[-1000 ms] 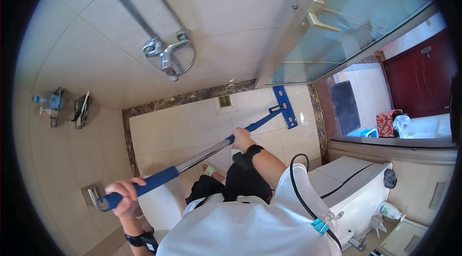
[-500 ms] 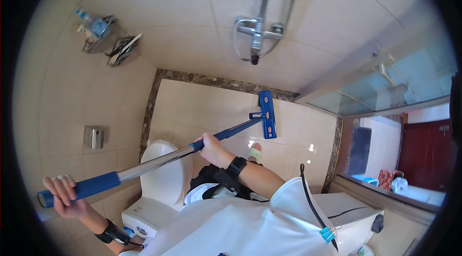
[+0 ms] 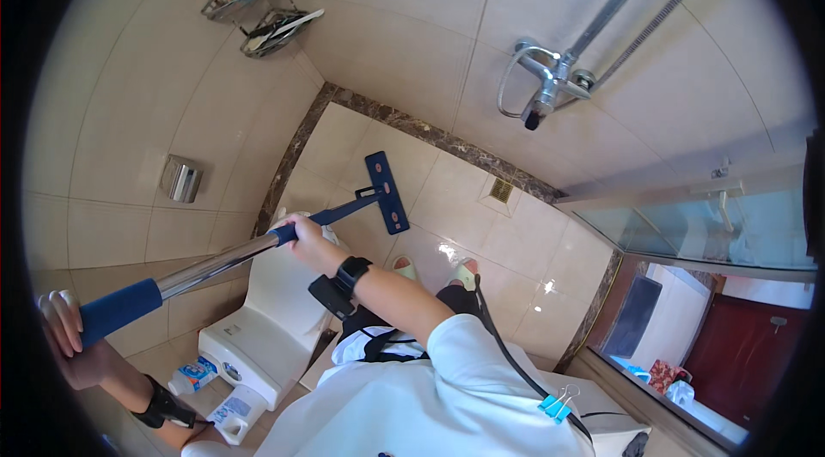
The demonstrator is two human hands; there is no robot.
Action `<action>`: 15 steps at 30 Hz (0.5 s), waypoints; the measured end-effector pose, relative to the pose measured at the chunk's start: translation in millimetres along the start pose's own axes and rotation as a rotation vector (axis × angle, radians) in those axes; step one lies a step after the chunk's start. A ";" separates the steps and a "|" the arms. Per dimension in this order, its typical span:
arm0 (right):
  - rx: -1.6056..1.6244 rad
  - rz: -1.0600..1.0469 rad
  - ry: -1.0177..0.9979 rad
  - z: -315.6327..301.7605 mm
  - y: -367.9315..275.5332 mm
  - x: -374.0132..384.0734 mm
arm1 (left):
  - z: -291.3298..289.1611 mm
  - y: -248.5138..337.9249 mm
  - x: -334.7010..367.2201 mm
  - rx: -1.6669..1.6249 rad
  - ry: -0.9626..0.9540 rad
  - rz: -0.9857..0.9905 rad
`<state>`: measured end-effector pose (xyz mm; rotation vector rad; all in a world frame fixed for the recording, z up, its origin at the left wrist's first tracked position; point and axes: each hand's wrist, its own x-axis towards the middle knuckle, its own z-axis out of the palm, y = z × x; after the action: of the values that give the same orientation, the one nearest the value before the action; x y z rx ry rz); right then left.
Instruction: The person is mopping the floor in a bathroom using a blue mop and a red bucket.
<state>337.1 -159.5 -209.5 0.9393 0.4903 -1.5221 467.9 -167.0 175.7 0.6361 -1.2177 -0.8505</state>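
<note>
Our left hand (image 3: 79, 362), dim, and right hand (image 3: 304, 244) close round 1 flat mop (image 3: 219, 264), its handle (image 3: 120, 313) end hidden.

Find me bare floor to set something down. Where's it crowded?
Two tile patches look free: between the blue mop head and the floor drain, and right of the green slippers, toward the dark stone border. The lower left is crowded: the toilet, two bottles by it, and the mop pole gripped by left hand and right hand.

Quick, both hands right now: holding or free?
Left hand: closed around the padded blue handle of a long blue-and-silver flat mop.
Right hand: closed around the same mop's shaft, nearer its rectangular blue head.
</note>
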 end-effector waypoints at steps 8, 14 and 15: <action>-0.161 -0.009 -0.204 -42.1 -43.7 -35.6 | -2.2 -32.0 -13.4 -0.369 -0.474 -0.015; -0.173 -0.075 0.042 -95.0 -109.2 -10.6 | -9.4 -88.8 -46.5 -0.423 -0.475 -0.247; -0.226 -0.110 0.156 -98.2 -115.3 -12.1 | -14.2 -92.0 -51.6 -0.401 -0.444 -0.229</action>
<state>253.2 -55.1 -281.2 0.8686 0.8211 -1.4617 455.8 -174.6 70.2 0.2653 -1.3277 -1.4398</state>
